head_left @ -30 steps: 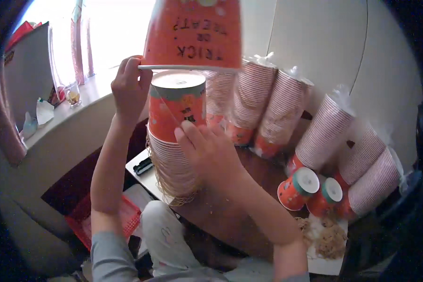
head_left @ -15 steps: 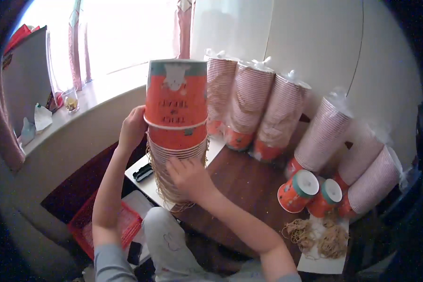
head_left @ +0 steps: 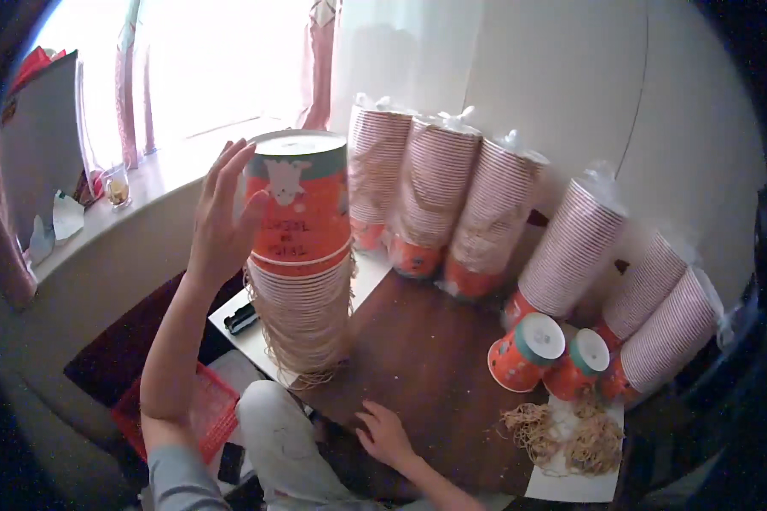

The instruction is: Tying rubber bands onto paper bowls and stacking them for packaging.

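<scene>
A tall stack of upside-down paper buckets [head_left: 302, 213], orange with a green band at the base end, rises at the left side of the table. Strands of tan cord hang around its lower part. Against the upper left side of the top bucket rests my left hand [head_left: 224, 209], fingers stretched upward. My right hand [head_left: 389, 436] is low over the table's near edge, holding nothing, its fingers apart. To its right lie two tangled heaps of tan cord [head_left: 533, 433] on a white sheet [head_left: 571, 487].
Several bagged bucket stacks [head_left: 435, 187] line the back and right. Two short upside-down stacks [head_left: 527, 353] stand before them. A black stapler-like object [head_left: 240, 319] lies on white board by the tall stack. A red plastic basket [head_left: 217, 404] is low left; a glass [head_left: 117, 187] stands on the windowsill.
The top bucket has settled lower onto the stack. My left hand has moved up to its top edge, opening. My right hand has left the stack and dropped toward the near table edge.
</scene>
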### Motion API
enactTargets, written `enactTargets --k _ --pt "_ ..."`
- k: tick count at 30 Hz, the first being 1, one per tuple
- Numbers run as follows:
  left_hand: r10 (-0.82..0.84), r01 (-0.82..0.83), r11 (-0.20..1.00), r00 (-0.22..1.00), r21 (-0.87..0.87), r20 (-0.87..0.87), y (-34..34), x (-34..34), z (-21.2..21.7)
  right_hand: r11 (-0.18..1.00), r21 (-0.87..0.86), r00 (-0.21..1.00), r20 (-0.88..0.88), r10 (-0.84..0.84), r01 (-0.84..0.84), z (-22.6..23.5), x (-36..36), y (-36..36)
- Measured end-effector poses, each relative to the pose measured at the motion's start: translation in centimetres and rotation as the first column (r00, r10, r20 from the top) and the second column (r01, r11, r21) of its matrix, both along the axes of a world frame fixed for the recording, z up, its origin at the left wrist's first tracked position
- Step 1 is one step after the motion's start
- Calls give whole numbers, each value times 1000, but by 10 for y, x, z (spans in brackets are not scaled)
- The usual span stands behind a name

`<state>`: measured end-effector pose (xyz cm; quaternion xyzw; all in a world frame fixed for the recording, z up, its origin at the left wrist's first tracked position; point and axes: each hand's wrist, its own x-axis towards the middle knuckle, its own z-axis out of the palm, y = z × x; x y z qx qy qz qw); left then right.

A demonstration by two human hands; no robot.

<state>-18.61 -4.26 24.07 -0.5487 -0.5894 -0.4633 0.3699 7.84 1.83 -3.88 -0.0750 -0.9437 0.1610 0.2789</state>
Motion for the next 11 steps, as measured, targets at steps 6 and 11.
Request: enactTargets --k 6,11 --pt "245 -239 970 941 55 -234 29 8 26 862 -333 877 -163 -452 382 -27 79 3" --pt "359 -330 933 880 142 -311 53 1 3 756 -454 792 -158 -590 472 -33 115 3"
